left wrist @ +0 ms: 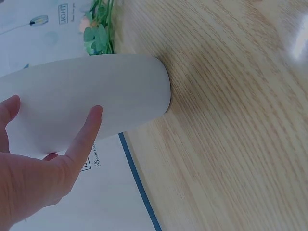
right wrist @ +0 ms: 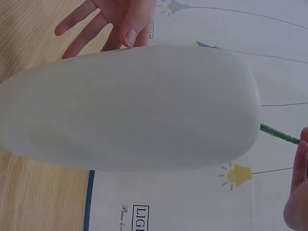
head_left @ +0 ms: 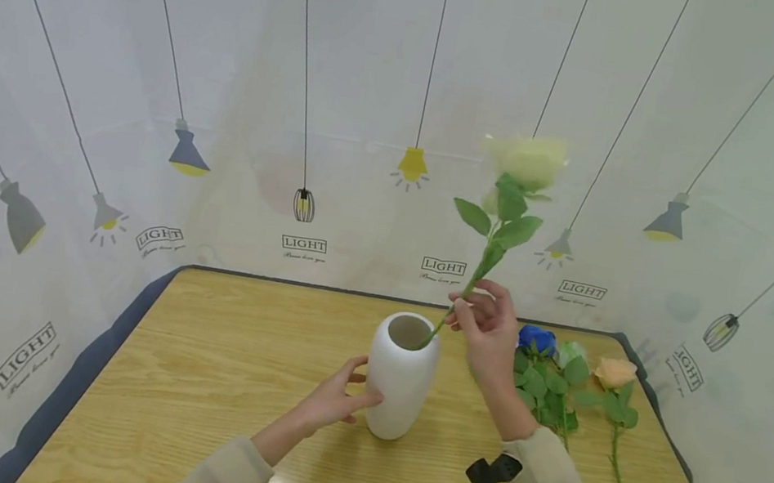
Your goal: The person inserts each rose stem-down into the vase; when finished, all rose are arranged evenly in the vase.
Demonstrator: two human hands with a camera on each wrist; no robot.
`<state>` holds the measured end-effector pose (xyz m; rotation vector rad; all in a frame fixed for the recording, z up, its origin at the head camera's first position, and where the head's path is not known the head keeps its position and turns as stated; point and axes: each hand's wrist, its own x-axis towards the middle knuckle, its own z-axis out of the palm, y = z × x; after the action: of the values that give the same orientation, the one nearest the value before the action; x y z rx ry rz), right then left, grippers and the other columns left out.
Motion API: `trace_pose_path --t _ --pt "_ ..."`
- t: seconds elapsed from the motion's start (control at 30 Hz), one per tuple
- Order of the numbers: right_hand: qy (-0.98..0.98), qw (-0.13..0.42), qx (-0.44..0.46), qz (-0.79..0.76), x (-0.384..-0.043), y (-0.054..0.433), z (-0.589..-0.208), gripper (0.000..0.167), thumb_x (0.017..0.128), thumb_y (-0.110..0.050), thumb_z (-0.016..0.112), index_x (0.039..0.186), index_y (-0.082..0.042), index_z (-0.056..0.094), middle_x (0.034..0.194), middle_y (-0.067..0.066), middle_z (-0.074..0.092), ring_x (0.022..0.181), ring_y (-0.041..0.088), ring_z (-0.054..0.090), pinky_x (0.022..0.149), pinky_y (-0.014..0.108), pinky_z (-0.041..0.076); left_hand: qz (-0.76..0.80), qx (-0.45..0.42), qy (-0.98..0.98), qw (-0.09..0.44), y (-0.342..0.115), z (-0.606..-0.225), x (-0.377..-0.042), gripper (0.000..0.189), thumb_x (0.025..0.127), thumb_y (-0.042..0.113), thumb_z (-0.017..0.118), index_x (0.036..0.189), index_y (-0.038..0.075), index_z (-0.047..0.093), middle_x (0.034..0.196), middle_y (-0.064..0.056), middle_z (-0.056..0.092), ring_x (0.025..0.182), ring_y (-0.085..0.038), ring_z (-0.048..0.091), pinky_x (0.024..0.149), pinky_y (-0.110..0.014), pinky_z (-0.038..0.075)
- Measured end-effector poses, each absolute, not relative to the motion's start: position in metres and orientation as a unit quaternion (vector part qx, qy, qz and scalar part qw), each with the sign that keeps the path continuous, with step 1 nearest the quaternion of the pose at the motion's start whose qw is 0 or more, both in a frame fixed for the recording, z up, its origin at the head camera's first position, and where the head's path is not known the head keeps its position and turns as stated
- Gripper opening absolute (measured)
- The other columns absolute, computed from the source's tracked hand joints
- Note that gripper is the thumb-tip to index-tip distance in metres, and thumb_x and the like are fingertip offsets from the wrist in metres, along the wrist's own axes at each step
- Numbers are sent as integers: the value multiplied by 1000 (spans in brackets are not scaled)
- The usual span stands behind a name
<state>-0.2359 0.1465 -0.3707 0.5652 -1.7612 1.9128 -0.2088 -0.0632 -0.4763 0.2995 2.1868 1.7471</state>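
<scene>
A white vase stands upright on the wooden table. My left hand touches its left side, the fingers spread and fairly straight; in the left wrist view the hand lies against the vase wall. Above and right of the mouth, my right hand pinches the green stem of a white rose between thumb and fingers. The bloom points up and leans right, with its leaves below it. In the right wrist view the stem meets the vase's rim, where its lower end is hidden.
To the right lie a blue rose, a pale green-white rose and a peach rose with leaves and long stems. A white wall covering printed with lamps surrounds the table. Each wrist carries a black device.
</scene>
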Motion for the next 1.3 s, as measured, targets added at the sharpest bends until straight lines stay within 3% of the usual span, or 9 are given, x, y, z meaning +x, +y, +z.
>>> trace_pose_path --t 0.23,0.53,0.77,0.93,1.07,1.3 --pt "-731 196 229 612 -221 134 -360 26 83 10 53 108 6 47 87 25 59 56 24 54 46 26 43 614 103 765 166 -63 -477 -209 76 80 32 65 137 5 22 126 -25 37 102 -36 48 66 -40 48" --pt "-775 205 266 536 -218 131 -366 23 80 9 58 102 4 52 82 17 64 53 15 46 46 24 35 618 106 760 170 -62 -476 -209 76 81 32 64 138 6 21 126 -25 37 101 -36 49 66 -43 48" --pt "-801 213 272 488 -223 132 -380 18 79 4 62 96 -1 58 78 7 64 59 18 51 48 32 38 613 104 764 172 -62 -475 -209 75 82 31 64 138 6 21 126 -25 37 100 -36 49 65 -43 48" --pt "-818 232 275 449 -235 137 -397 14 78 -2 66 89 -7 61 79 -1 59 68 12 52 56 32 42 618 105 759 175 -61 -455 -199 70 83 25 63 136 2 22 125 -27 37 100 -38 48 68 -46 47" --pt "-829 235 272 429 -234 139 -399 7 78 -6 66 84 -8 63 76 -4 57 70 13 47 57 28 39 617 104 759 179 -61 -442 -193 68 84 23 61 136 1 22 125 -28 36 102 -39 47 71 -46 46" --pt "-844 210 255 422 -231 142 -400 4 81 -13 65 83 -10 64 73 -7 52 68 11 40 53 29 35 622 100 756 179 -63 -460 -203 74 83 27 63 137 1 20 126 -28 35 104 -40 46 69 -47 47"
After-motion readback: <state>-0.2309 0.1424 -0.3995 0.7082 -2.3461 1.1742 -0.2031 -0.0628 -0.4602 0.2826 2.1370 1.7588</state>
